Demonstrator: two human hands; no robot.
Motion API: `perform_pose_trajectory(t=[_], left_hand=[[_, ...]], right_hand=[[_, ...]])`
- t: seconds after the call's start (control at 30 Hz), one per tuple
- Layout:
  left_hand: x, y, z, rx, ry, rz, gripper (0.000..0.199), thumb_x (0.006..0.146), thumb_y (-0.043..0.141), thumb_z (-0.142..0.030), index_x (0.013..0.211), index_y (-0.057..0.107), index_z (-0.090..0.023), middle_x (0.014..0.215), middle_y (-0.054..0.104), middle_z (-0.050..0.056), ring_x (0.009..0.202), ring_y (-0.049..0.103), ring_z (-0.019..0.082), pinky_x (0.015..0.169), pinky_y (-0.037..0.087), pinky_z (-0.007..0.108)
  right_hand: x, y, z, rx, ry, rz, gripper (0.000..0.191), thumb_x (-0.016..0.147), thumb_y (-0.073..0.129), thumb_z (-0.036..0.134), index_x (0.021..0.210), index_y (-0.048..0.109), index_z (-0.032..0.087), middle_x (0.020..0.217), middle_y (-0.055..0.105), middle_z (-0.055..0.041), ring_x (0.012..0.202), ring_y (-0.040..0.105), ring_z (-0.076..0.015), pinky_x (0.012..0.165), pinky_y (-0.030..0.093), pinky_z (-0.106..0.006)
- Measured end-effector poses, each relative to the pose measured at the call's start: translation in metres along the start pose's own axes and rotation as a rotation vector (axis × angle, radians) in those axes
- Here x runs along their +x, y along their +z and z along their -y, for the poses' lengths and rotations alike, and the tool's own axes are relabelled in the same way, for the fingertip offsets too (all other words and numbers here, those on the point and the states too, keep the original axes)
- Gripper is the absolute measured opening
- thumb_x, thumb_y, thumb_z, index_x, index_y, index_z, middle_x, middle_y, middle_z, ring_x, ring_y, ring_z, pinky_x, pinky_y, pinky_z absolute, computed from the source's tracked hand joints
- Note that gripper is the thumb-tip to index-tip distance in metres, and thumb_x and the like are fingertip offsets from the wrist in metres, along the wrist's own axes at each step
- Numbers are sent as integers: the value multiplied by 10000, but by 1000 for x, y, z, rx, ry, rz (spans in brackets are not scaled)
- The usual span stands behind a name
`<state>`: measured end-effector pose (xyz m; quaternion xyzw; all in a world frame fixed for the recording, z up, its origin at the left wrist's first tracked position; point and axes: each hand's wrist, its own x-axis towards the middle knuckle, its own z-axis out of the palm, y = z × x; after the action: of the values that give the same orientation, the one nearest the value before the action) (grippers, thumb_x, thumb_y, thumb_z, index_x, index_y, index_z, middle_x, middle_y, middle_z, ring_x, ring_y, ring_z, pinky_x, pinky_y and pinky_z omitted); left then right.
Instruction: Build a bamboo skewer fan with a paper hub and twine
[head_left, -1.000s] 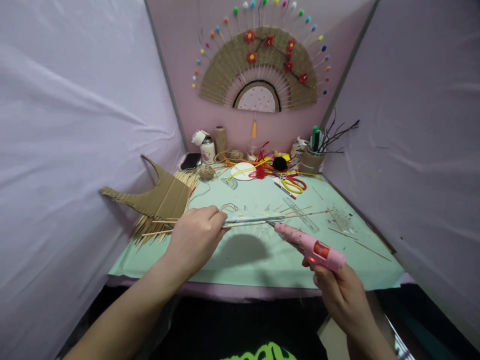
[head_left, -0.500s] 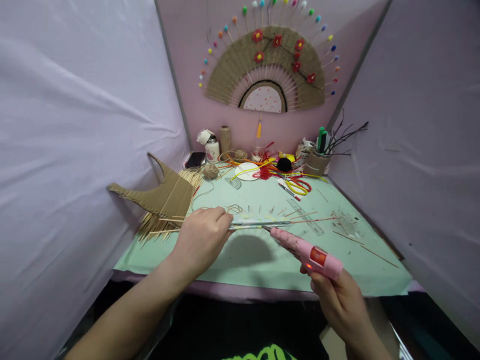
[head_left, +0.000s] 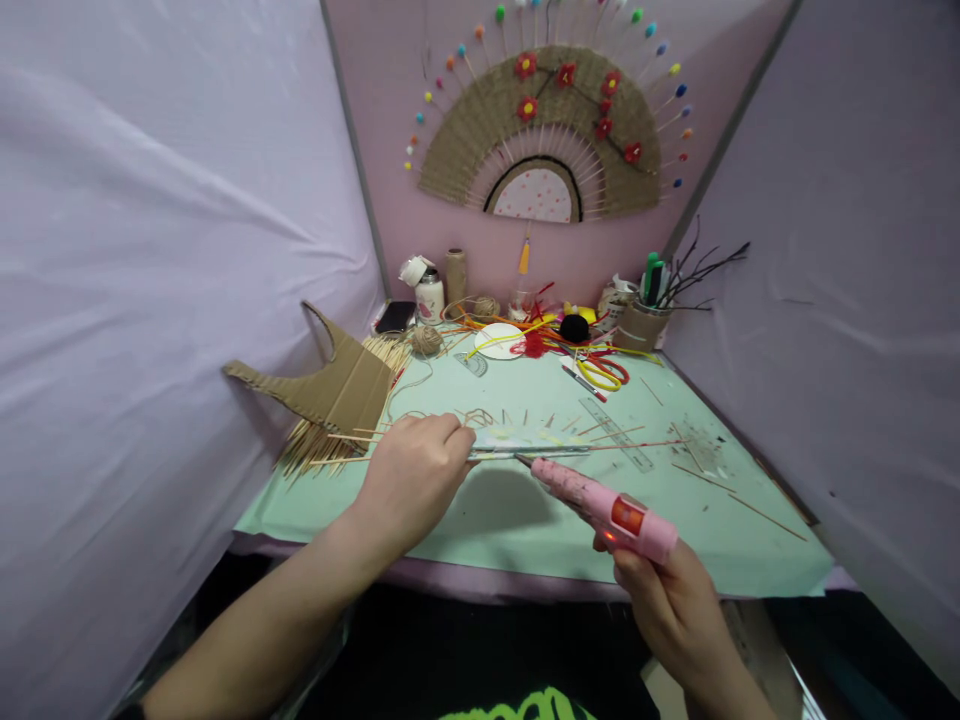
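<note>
My left hand (head_left: 416, 475) is closed around a thin, flat, pale blue-green patterned piece (head_left: 551, 440), seen almost edge-on above the table. Thin wooden sticks (head_left: 637, 444) stick out from it to both sides and away from me. In my right hand (head_left: 671, 595) is a pink hot glue gun (head_left: 600, 505) with a small orange-red light glowing. Its metal nozzle points left and meets the near edge of the flat piece, close to my left fingers; whether it touches cannot be made out. My left fingertips are hidden behind the hand.
A curved cardboard piece (head_left: 330, 385) lies on a bundle of sticks (head_left: 319, 447) at left. Twine (head_left: 427, 341), scissors (head_left: 598, 375), a ruler (head_left: 619, 435) and a pot with twigs (head_left: 641, 325) occupy the table. A decorated fan (head_left: 480, 125) hangs on the back wall.
The glue gun's nozzle has slid a little left along the near edge, toward my left hand. My left hand keeps its hold on the flat piece. The whole view has shifted slightly.
</note>
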<state>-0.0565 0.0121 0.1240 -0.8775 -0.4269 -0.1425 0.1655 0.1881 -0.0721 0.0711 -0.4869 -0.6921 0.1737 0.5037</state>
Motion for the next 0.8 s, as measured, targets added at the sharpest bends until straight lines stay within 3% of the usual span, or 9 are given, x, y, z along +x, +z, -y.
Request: perform_pose_trajectory(t=[0.23,0.8], left_hand=[[1,-1,-2,1,11,12,60,863,643,-194,898,673,-155,809,674,63,769,642,229,664,449,348],[2,-1,-6,19,22,34,65,844,642,-156,902,667,-166,800,667,48,735,638,226,639,442,349]], right_hand=[[1,5,2,32,-25,9,283,927,513,417,851,710,228,734,648,-47,744,652,-233,674,565,-323],[6,17,11,119,-63,31,223,942,514,372,994,678,230,772,660,-20,656,626,-180,622,535,-284]])
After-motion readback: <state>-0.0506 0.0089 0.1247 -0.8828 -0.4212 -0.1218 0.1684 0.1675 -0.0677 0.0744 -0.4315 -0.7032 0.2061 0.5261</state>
